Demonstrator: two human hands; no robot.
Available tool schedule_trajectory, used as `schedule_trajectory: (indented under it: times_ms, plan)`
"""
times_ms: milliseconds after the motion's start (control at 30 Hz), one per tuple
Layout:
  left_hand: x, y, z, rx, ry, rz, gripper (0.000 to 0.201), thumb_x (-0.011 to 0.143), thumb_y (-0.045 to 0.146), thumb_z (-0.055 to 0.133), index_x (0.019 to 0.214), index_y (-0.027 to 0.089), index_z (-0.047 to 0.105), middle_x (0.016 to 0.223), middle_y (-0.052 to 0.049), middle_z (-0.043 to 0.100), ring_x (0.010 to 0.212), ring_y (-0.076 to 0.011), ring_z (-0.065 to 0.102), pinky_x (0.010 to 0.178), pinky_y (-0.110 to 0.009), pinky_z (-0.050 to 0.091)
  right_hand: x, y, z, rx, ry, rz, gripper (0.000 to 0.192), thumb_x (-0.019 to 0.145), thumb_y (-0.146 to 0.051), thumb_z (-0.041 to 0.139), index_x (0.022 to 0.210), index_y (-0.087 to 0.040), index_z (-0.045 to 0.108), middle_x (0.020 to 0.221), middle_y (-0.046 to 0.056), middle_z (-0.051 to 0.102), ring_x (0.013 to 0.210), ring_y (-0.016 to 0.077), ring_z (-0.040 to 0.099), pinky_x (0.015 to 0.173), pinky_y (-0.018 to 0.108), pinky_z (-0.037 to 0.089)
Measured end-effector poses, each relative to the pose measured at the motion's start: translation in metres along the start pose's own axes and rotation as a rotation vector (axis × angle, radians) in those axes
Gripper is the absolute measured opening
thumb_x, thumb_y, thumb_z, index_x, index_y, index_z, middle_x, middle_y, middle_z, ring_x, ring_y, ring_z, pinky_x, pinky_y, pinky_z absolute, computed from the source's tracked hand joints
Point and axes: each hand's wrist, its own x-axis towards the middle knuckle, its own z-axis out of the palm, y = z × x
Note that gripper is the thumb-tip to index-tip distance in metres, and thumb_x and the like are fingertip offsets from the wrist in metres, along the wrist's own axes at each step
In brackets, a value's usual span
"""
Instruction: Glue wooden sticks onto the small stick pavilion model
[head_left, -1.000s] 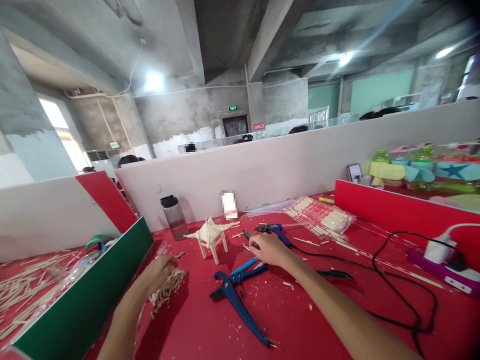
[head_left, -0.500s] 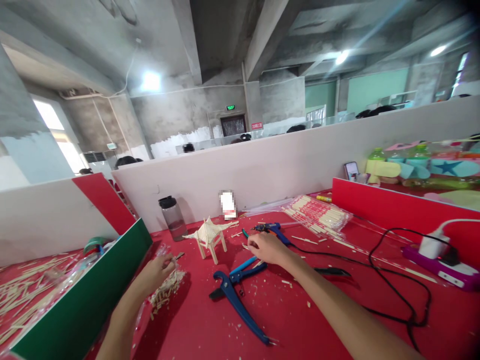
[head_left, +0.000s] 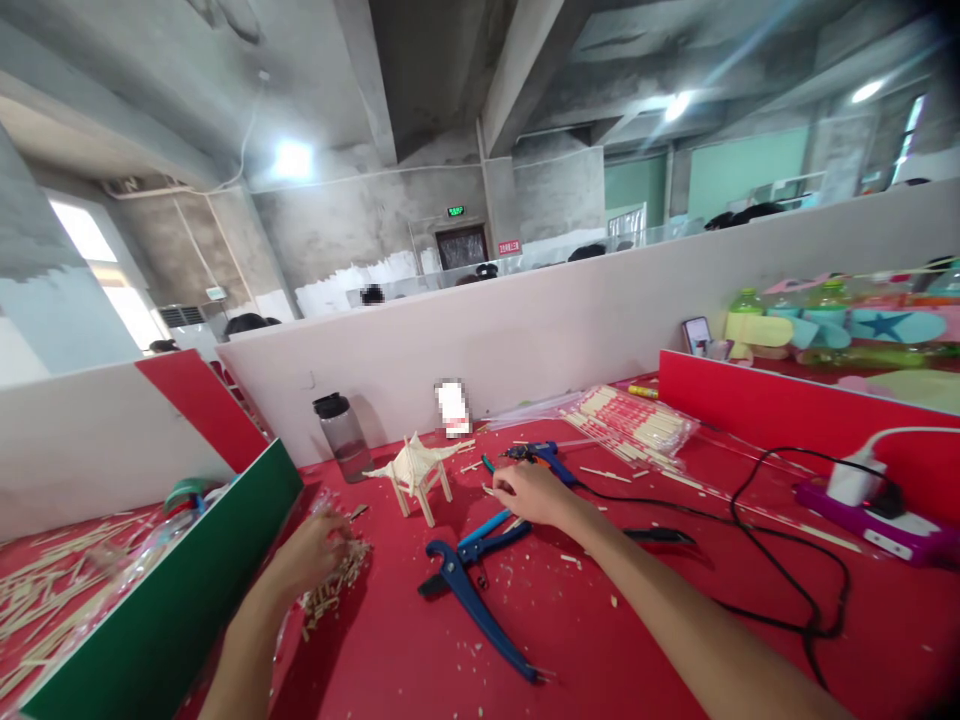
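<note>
My left hand is at the pile of short cut stick pieces, its fingers curled in and partly hidden; what they hold, if anything, does not show. My right hand rests low over the table, fingers bent and closed, with any held thing hidden. Just beyond it lies a blue glue gun. Between the hands stands a small pavilion model of pale sticks with a pointed roof and legs. Nearer to me lies a blue-handled cutter, its jaw pointing left.
A dark bottle and a blurred-out phone stand by the white partition. Bagged sticks lie at the back right. A black cable loops toward a purple power strip. A green board borders the left.
My left hand has shifted slightly down and left over the scrap pile, fingers still bent. The right hand stays almost in place. The whole view has moved a little.
</note>
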Motion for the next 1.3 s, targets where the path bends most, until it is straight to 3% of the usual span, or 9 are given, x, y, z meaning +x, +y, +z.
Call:
schedule_trajectory:
  times_ms: [200, 400, 500, 633, 867, 1100, 1300]
  plan:
    - [-0.002, -0.003, 0.0, -0.054, -0.008, -0.101, 0.018, 0.075, 0.016, 0.053, 0.091, 0.019, 0.061, 0.094, -0.008, 0.074, 0.088, -0.0234, 0.068, 0.08, -0.031, 0.048, -0.001, -0.001, -0.003, 0.003, -0.013, 0.006, 0.019, 0.092, -0.024, 0.055, 0.087, -0.02, 0.072, 0.087, 0.005, 0.076, 0.079, 0.0177, 0.068, 0.066, 0.024, 0.036]
    - [-0.003, 0.0, -0.004, -0.11, 0.014, -0.112, 0.026, 0.08, 0.021, 0.049, 0.102, 0.02, 0.063, 0.101, -0.008, 0.074, 0.092, -0.0234, 0.069, 0.08, -0.03, 0.048, -0.001, 0.001, -0.003, 0.004, -0.01, 0.014, 0.02, 0.094, -0.027, 0.055, 0.088, -0.02, 0.072, 0.087, 0.005, 0.076, 0.079, 0.018, 0.068, 0.066, 0.024, 0.036]
    - [-0.002, 0.0, -0.005, -0.096, 0.002, -0.109, 0.021, 0.082, 0.024, 0.046, 0.092, 0.019, 0.065, 0.096, -0.008, 0.074, 0.091, -0.0238, 0.069, 0.079, -0.03, 0.046, 0.0, 0.001, -0.003, 0.004, -0.015, 0.01, 0.019, 0.093, -0.026, 0.055, 0.087, -0.02, 0.072, 0.087, 0.005, 0.076, 0.079, 0.0177, 0.068, 0.066, 0.023, 0.036]
    - [-0.002, 0.001, -0.005, -0.059, -0.001, -0.116, 0.016, 0.084, 0.024, 0.044, 0.08, 0.02, 0.059, 0.08, -0.004, 0.07, 0.075, -0.0203, 0.065, 0.069, -0.028, 0.041, 0.0, -0.001, -0.003, 0.011, -0.025, 0.018, 0.017, 0.093, -0.025, 0.056, 0.088, -0.02, 0.072, 0.088, 0.005, 0.076, 0.08, 0.0177, 0.068, 0.067, 0.023, 0.036]
    - [-0.002, 0.001, -0.007, -0.028, -0.045, -0.084, 0.016, 0.087, 0.027, 0.043, 0.08, 0.02, 0.056, 0.075, -0.004, 0.065, 0.07, -0.0191, 0.061, 0.066, -0.027, 0.037, 0.0, -0.002, -0.003, -0.003, -0.041, 0.027, 0.02, 0.094, -0.025, 0.054, 0.089, -0.021, 0.073, 0.088, 0.006, 0.076, 0.08, 0.0181, 0.068, 0.067, 0.024, 0.036]
    - [-0.002, -0.009, -0.004, -0.031, -0.066, -0.125, 0.022, 0.092, 0.028, 0.039, 0.083, 0.021, 0.058, 0.082, -0.005, 0.07, 0.077, -0.0205, 0.067, 0.069, -0.027, 0.039, 0.0, -0.002, 0.0, -0.005, -0.019, 0.013, 0.019, 0.093, -0.026, 0.054, 0.09, -0.022, 0.073, 0.086, 0.004, 0.075, 0.081, 0.0184, 0.069, 0.067, 0.024, 0.036]
    - [-0.001, -0.009, -0.001, -0.007, -0.043, -0.177, 0.022, 0.094, 0.027, 0.041, 0.105, 0.02, 0.06, 0.1, -0.01, 0.074, 0.091, -0.0232, 0.07, 0.072, -0.028, 0.042, 0.0, -0.004, 0.004, -0.011, -0.046, 0.018, 0.018, 0.093, -0.026, 0.055, 0.091, -0.022, 0.073, 0.085, 0.005, 0.074, 0.081, 0.0184, 0.068, 0.066, 0.023, 0.036]
